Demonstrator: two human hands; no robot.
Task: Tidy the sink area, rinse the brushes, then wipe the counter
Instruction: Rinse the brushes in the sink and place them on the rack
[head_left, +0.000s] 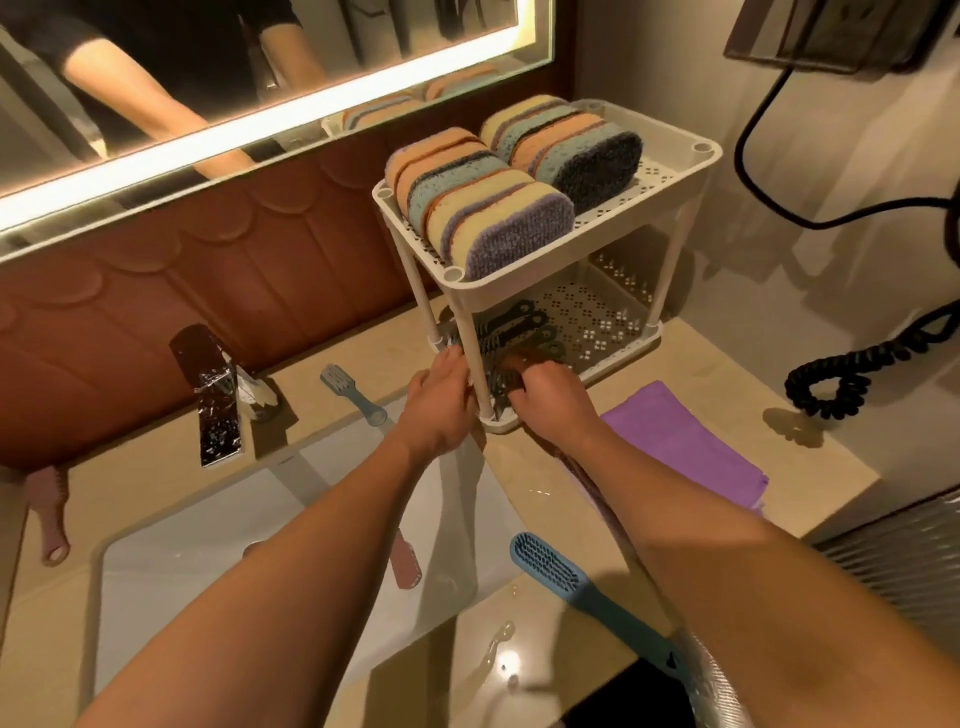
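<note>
1. Grips a dark brush (506, 371) with the right hand (545, 397), fingers curled round it, on the rack's (519, 283) lower shelf.
2. Sets the left hand (441, 395) against the rack's front post; cannot tell whether clamped.
3. Beside the sink (208, 545), on the table (701, 364): a blue brush (550, 566).

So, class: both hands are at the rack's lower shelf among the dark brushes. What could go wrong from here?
The rack carries stacked sponges on top; pulling at the dark brushes below with the left hand and right hand might tip it or spill them. The blue brush lies near the front edge of the counter, beside the right arm, which could knock it off. Water pooled nearby may let it slide.
</note>
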